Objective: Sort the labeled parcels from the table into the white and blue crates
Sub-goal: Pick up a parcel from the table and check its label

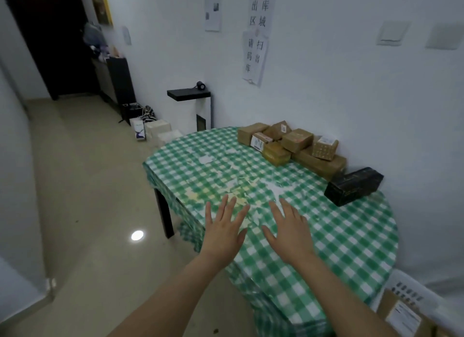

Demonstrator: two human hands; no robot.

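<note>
Hands spread flat and empty, left hand beside right hand, over glossy checked tablecloth.

Eight parcels on the table, two hands.

your table wears a green-and-white checked cloth, glossy and wrinkled near the middle. at its far right side, close against the wall, a cluster of brown parcels lies on the cloth, packed touching one another. one of them shows a white label on its side. the long box at the cluster's near end carries a patterned box on top. just beside the long box, nearer you, a black box lies on the cloth.
</note>
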